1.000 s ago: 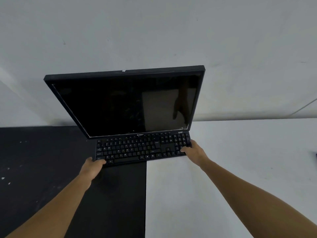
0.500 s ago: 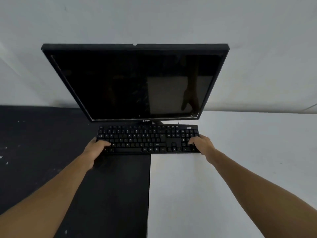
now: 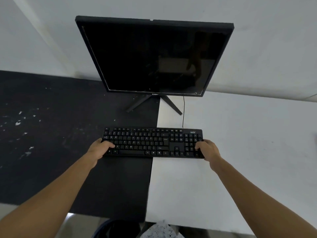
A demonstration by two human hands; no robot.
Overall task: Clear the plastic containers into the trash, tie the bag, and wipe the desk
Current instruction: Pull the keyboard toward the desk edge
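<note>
One keyboard (image 3: 152,142), monitor (image 3: 154,57) behind, speckled desk (image 3: 240,152)

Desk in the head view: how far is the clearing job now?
Done, it seems: no plastic containers show on the desk. In hand: the left hand and right hand grip the black keyboard's ends. Left: white specks dot the desk's black half, so wiping remains; the dark bin is cut off, so the bag cannot be judged.
</note>
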